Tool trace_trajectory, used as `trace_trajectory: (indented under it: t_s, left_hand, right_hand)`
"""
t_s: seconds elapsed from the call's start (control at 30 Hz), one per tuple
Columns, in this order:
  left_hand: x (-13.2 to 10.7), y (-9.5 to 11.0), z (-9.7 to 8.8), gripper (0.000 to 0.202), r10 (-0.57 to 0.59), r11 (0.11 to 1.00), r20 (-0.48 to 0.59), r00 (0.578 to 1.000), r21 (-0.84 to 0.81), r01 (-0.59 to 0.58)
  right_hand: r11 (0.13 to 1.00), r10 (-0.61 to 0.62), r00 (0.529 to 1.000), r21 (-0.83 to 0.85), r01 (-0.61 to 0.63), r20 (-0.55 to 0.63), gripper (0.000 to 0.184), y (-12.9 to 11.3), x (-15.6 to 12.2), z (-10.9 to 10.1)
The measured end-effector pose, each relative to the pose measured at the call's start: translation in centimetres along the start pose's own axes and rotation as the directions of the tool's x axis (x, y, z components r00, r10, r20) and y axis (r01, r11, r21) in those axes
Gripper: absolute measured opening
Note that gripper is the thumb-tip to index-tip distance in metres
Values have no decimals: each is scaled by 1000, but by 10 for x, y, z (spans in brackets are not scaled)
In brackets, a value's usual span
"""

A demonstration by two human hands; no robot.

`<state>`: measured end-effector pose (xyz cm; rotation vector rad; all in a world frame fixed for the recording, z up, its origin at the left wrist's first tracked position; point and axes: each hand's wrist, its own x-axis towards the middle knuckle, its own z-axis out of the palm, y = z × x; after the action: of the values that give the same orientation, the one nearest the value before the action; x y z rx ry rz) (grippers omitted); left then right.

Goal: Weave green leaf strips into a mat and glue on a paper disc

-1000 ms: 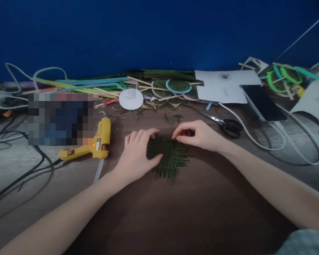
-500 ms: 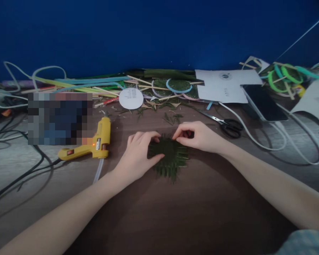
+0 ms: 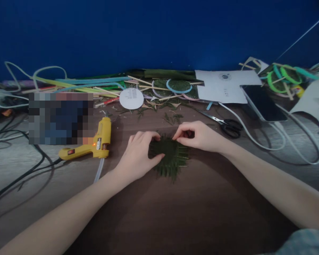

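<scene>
A dark green round piece (image 3: 167,150), fringed with narrow leaf-like strips, lies on the brown table between my hands. My left hand (image 3: 139,150) curves over its left side, with the thumb resting on its face and the fingertips at its far edge, holding it in place. At the far right edge of the piece, my right hand (image 3: 192,136) has thumb and forefinger pinched together. Whatever sits between those fingertips is too small to make out. The other right fingers are curled in.
A yellow glue gun (image 3: 102,138) with a lit light stands left, its cord trailing. Black-handled scissors (image 3: 230,126) lie right, near a phone (image 3: 264,102) on a white cable. Along the blue wall are sticks, green scraps, a white paper disc (image 3: 131,98) and a white card (image 3: 225,86).
Almost nothing differs. Both hands keep their places on the green piece, and the view has shifted very slightly.
</scene>
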<state>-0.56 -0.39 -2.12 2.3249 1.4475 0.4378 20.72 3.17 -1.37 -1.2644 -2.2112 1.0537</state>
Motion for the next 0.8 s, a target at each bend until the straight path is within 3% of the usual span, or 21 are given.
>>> trace_trajectory:
  t_s: [0.13,0.43,0.8]
  left_hand:
    - [0,0,-1,28,24,1000,1,1000,2,-24]
    - [1,-1,0,11,59,998,-14,998,8,-59]
    - [1,0,2,14,164,979,-50,985,129,-157]
  right_hand:
    - [999,-20,999,46,21,-29,11,-2,-1,-1]
    - [968,-196,956,110,224,-217,19,-12,-6,11]
    - [950,-286,950,97,298,-123,25,-25,-7,23]
